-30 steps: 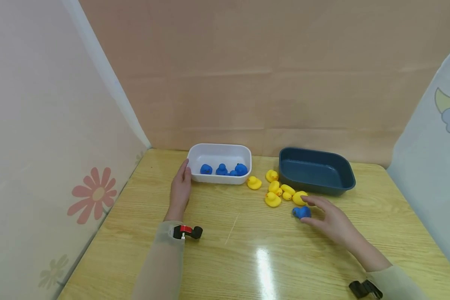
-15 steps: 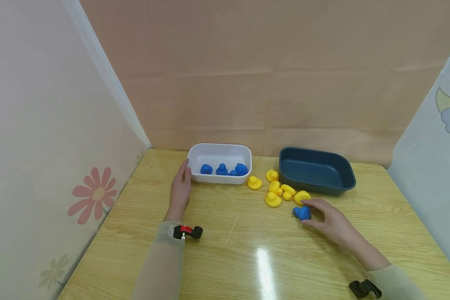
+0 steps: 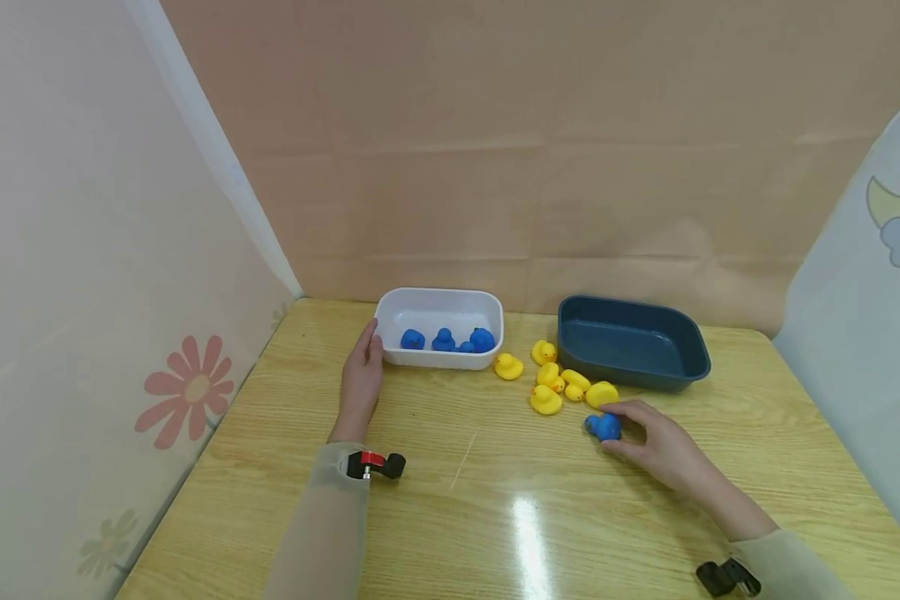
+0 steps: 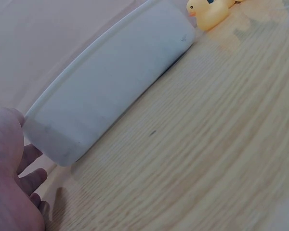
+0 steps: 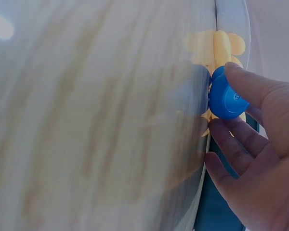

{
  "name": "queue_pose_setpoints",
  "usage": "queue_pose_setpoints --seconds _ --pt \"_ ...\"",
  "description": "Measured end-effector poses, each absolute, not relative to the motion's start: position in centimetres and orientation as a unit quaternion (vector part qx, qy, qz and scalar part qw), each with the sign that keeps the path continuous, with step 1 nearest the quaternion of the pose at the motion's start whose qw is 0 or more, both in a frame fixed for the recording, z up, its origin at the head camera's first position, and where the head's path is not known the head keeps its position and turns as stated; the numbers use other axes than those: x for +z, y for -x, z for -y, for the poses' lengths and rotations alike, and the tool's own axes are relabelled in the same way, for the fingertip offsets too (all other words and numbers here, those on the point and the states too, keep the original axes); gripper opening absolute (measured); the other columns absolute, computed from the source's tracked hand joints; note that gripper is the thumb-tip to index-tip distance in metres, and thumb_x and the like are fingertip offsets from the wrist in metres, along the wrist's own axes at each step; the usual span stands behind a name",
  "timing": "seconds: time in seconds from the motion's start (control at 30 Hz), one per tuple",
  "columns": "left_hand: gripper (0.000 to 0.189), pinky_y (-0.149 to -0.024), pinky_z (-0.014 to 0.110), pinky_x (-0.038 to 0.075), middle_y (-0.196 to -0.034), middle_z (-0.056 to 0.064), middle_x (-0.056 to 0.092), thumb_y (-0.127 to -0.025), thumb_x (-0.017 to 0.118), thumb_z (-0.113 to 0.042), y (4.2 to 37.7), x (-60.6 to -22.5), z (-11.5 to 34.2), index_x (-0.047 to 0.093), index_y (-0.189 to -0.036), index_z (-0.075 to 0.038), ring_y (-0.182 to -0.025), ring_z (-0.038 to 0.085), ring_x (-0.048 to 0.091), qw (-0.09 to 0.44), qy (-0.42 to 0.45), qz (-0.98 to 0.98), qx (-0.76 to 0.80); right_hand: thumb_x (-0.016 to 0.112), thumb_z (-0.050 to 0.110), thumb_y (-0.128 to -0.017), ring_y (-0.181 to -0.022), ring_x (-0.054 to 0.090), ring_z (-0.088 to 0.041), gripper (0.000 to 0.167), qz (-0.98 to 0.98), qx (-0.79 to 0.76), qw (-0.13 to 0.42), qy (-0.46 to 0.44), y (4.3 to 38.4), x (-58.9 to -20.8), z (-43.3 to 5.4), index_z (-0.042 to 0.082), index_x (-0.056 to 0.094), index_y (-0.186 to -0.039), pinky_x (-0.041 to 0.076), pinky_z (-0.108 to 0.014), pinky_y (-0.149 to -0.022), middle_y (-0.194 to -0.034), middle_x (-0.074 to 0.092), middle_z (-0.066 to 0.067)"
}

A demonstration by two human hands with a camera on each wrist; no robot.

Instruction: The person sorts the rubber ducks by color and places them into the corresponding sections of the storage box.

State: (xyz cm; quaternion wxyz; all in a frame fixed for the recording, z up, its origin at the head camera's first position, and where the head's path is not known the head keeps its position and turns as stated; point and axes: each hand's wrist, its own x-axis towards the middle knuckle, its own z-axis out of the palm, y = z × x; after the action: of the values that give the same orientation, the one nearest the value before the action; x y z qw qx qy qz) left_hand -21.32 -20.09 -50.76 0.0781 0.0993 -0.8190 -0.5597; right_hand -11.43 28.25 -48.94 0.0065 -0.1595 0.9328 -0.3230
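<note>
A white tray (image 3: 438,359) at the back left holds several blue rubber ducks (image 3: 443,339). My left hand (image 3: 361,379) rests against its left end, its fingers along the wall; the left wrist view shows the thumb near the rim. On the right, my right hand (image 3: 663,446) pinches a blue rubber duck (image 3: 607,427) lying on the table, thumb on the near side and index finger on the far side. In the right wrist view the thumb overlaps that duck (image 5: 225,98). Just beyond it lies a yellow rubber duck (image 3: 602,394).
A dark blue tray (image 3: 635,377) stands at the back right. Several yellow rubber ducks (image 3: 546,399) lie between the trays, in front of the dark one. The wooden table (image 3: 450,508) ends at a brown backdrop (image 3: 532,183), with pale panels on both sides.
The thumb and index finger of my right hand have drawn closer around the blue duck, which has shifted slightly. My left hand and both trays stay in place.
</note>
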Motion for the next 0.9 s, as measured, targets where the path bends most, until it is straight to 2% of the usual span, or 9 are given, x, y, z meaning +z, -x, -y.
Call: queue_pose_setpoints --seconds 0.43,0.73,0.9 --pt "0.057 -0.132 0.054 0.028 -0.179 -0.003 0.035 -0.12 0.037 -0.053 21.4 -50.8 20.1 0.036 -0.174 -0.037 -0.166 0.025 0.028 0.081 -0.098 0.82 -0.558 0.089 0.022 -0.097 -0.133 0.063 -0.046 0.051 -0.934 -0.319 0.011 0.157 11.4 -48.9 -28.0 0.009 0.072 -0.143 0.048 -0.07 -0.112 -0.141 0.069 -0.017" --pt "0.057 -0.132 0.053 0.029 -0.178 -0.004 0.035 -0.12 0.039 -0.052 21.4 -51.0 20.2 0.037 -0.174 -0.035 -0.166 0.025 0.028 0.084 -0.094 0.822 -0.556 0.088 0.015 -0.097 -0.128 0.067 -0.045 0.052 -0.928 -0.323 -0.032 0.182 11.3 -47.9 -27.4 0.008 0.069 -0.144 0.052 -0.07 -0.106 -0.141 0.071 -0.018" --pt "0.056 -0.132 0.054 0.029 -0.178 -0.003 0.037 -0.12 0.04 -0.05 21.4 -51.0 20.2 0.038 -0.174 -0.035 -0.165 0.026 0.029 0.089 -0.093 0.82 -0.558 0.086 0.017 -0.099 -0.129 0.066 -0.044 0.05 -0.927 -0.333 -0.024 0.169 11.7 -46.8 -26.6 0.009 0.067 -0.144 0.052 -0.071 -0.106 -0.141 0.07 -0.017"
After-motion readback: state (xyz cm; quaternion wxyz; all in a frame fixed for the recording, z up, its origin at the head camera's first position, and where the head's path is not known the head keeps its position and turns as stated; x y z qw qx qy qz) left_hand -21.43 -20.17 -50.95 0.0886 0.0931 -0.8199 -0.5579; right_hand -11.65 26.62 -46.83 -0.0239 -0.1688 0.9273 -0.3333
